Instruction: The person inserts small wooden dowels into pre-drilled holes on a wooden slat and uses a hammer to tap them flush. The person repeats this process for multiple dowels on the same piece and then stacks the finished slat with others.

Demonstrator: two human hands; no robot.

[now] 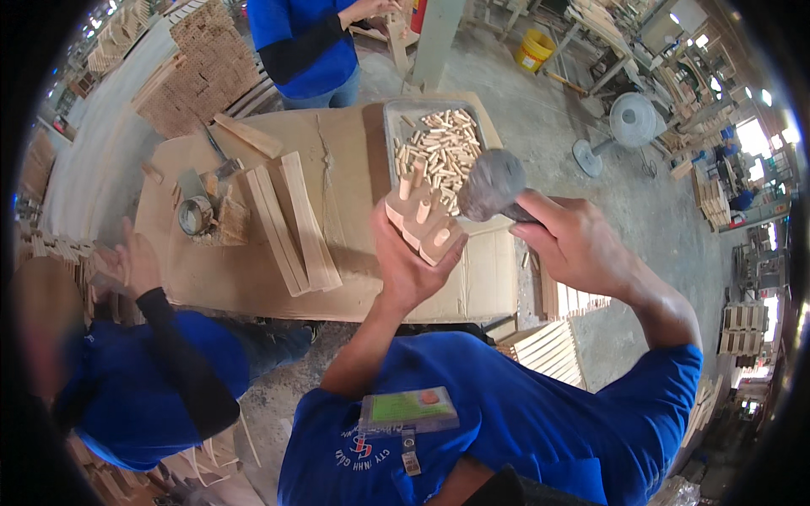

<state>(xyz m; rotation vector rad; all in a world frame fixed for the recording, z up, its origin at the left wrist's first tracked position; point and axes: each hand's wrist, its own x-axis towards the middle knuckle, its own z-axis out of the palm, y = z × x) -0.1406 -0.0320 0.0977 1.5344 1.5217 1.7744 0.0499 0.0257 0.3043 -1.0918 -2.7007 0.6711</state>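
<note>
While the left hand (407, 271) is wrapped around a group of wooden blocks (413, 229), fingers and thumb pressed against their sides, the right hand (574, 240) is closed on the handle of a mallet (492, 184), thumb and forefinger foremost. The blocks are held above the near edge of the table (359, 219), just in front of the tray (389, 143); several pegs (423, 209) stand up out of them. The mallet's dark head is just beside the pegs, at the tray's near right corner; contact cannot be determined. The tray contains many loose dowels (443, 139). Left of it, on the cardboard surface, lie long strips (305, 219), a hammer (226, 165) and a round tin (196, 215). One co-worker (160, 371) is at the left, hands raised and blurred; another (312, 51) stands beyond the table.
</note>
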